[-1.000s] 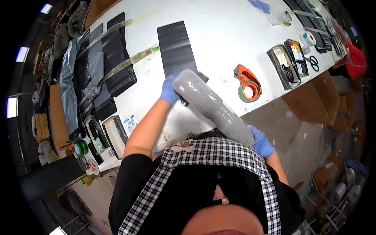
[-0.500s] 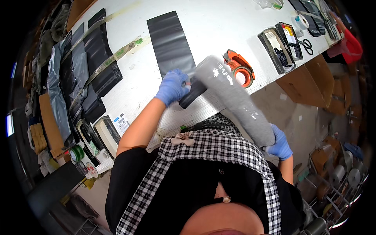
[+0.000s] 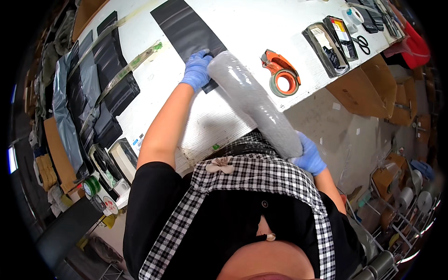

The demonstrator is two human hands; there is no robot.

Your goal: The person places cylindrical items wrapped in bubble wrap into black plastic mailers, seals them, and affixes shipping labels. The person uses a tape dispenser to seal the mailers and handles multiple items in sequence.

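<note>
My right hand, in a blue glove, grips the near end of a thick grey fuzzy roll wrapped in shiny clear plastic. The roll slants over the table's front edge, its far end beside my left hand. That hand, also gloved in blue, is closed on the edge of a flat black plastic mailing bag. The bag stretches away toward the far side of the white table. The roll's far end covers part of the bag; whether it is inside the opening I cannot tell.
An orange tape dispenser sits right of the roll. Farther right are open boxes and black scissors. Stacked black bags lie at the left under tape strips. Cardboard cartons stand on the floor at right.
My left hand and the black bag have shifted left and away from me. The roll has swung left with my right hand, its far end now against the left hand.
</note>
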